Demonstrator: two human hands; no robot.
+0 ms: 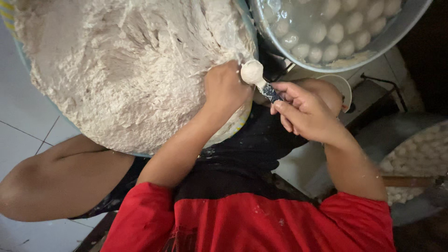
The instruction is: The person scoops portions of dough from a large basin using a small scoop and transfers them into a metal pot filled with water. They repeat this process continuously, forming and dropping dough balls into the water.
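The left hand (227, 88) squeezes dough, the right hand (305, 112) pinches a spoon (257, 77) whose scoop touches it (handle slanting back toward the right).

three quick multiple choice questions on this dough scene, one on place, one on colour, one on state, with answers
1. Where is the pot of white balls?
A. upper right
B. lower left
C. centre

2. What colour are the sleeves?
A. green
B. red
C. white

3. What does the spoon carry?
A. nothing
B. liquid
C. a dough ball

Answers:
1 A, the pot sits at the top right, beside the dough basin.
2 B, both sleeves are red.
3 C, the right hand holds the spoon, loaded with a round lump, beside the left hand.
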